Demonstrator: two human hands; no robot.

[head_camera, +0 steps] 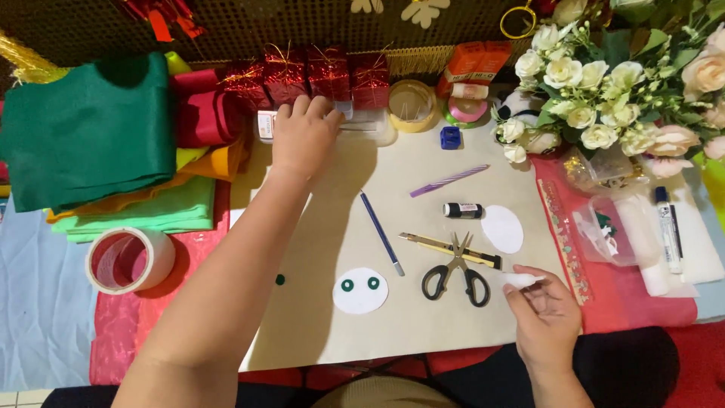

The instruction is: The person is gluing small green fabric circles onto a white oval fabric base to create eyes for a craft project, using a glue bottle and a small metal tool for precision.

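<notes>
Your L hand (304, 136) reaches far fwd, fingers curled on a small clear box (355, 121) just below the red gift boxes (306, 74). Your R hand (545, 317) pinches a small white piece (521, 279) near the table edge, just R of the scissors (455, 273) & yellow cutter (449, 250).

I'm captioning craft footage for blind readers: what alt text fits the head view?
Seen from above, a person's left hand reaches to a clear box by red gift boxes, while the right hand pinches a small white piece. Scissors, a blue pen and white ovals lie on cream paper.
</notes>
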